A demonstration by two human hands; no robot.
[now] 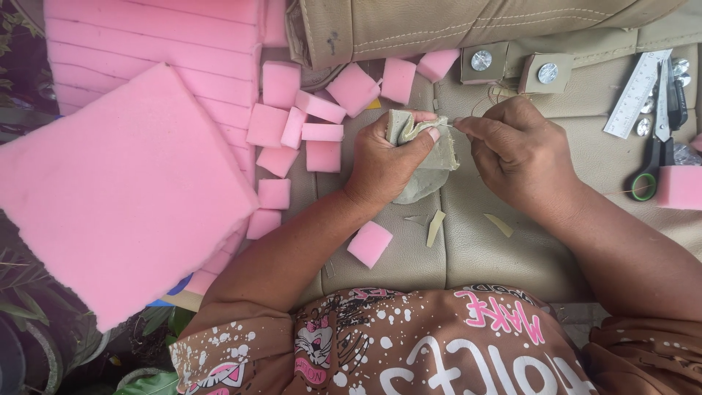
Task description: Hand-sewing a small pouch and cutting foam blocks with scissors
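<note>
Nearest, one loose pink foam square (369, 243) and trimmed scraps (435, 227) on the beige seat cover (468, 249). Above, left hand (384, 162) clenched around a half-wrapped beige fabric piece (428, 157), right hand (515, 150) pinched narrow on a thread or needle, too fine to tell. Farther back, many bare foam squares (322, 110) left; two covered squares with silver buttons (512, 69) apparently done. Scissors (658, 146) and ruler (636, 95) at right.

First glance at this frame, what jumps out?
The big slab of pink foam fills the left side, with small pink foam squares scattered beside it on the beige leatherette surface. At centre the left hand grips a small olive-green fabric-covered piece while the right hand pinches at its upper edge. A clear plastic ruler and green-handled scissors lie at the upper right.
</note>
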